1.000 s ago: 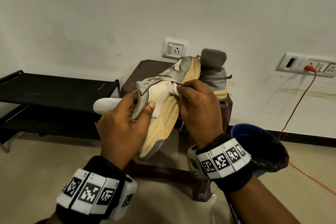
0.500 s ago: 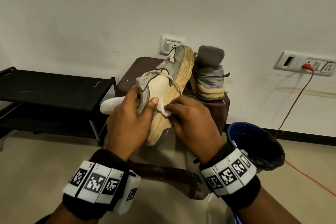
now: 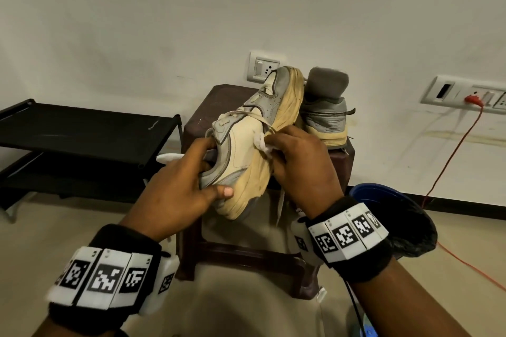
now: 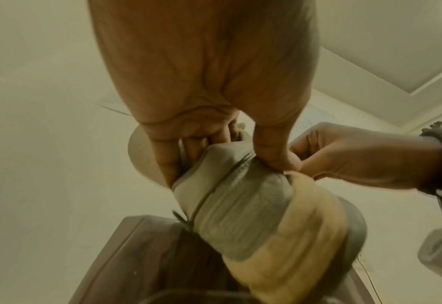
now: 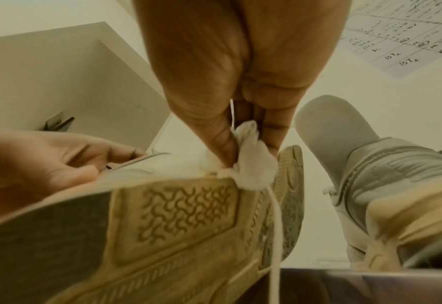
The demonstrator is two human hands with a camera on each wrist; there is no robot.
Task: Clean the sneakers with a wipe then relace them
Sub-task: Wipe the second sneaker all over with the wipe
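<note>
A cream and grey sneaker (image 3: 246, 150) is held on its side above the brown stool (image 3: 205, 107), toe pointing away. My left hand (image 3: 191, 180) grips its heel collar (image 4: 222, 185), fingers inside the opening and thumb on the outside. My right hand (image 3: 298, 161) pinches a crumpled white wipe (image 3: 262, 145) against the sneaker's side near the yellowed sole (image 5: 188, 205). A loose lace (image 5: 275, 226) hangs down from the shoe. The second sneaker (image 3: 323, 115) stands on the stool behind, heel towards me.
A black shoe rack (image 3: 82, 128) stands left against the wall. A blue bin with a black liner (image 3: 397, 216) sits on the floor at right. A red cable (image 3: 449, 156) hangs from a wall socket. Something white (image 3: 169, 157) lies behind my left hand.
The right hand with the wipe moved down towards the heel, then back up to the middle of the sneaker's side. The left hand's grip shifted from the shoe's side to the heel collar.
</note>
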